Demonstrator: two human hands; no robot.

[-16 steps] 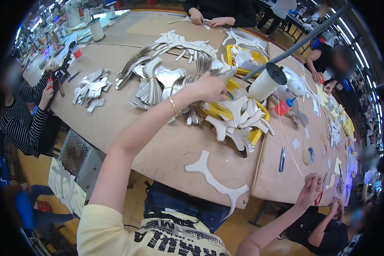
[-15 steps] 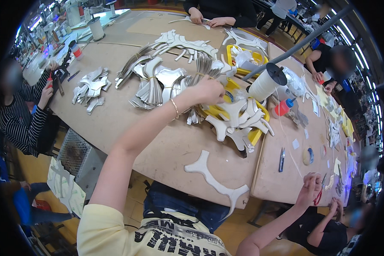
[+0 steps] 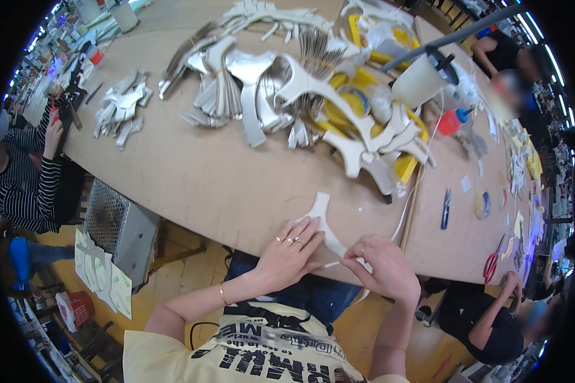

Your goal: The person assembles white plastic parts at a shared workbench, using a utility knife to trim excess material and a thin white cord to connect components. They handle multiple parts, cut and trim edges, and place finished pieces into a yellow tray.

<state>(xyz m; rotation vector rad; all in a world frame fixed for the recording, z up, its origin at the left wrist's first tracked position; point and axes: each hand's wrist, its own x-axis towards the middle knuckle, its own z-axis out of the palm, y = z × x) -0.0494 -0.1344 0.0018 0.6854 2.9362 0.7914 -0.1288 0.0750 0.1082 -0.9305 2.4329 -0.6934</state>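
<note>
A flat white forked piece lies at the table's near edge, partly covered by my hands. Stretched fingers of my left hand rest on it, with the thumb close to a narrow white strip. On its other side my right hand pinches that strip between thumb and fingertips. A white line runs from the strip spool down to behind my right hand. Beyond my hands, a yellow basket bears several similar forked pieces.
Bundled forked pieces cover the far middle, with a smaller heap at left. To the right lie thread snips, a tape roll, red-handled scissors and a red bottle. A grey pole slants overhead. Co-workers sit left and right.
My left hand has come back from the bundles onto the forked piece. My right hand has moved left from beside the scissors to the piece. The view has shifted too.
</note>
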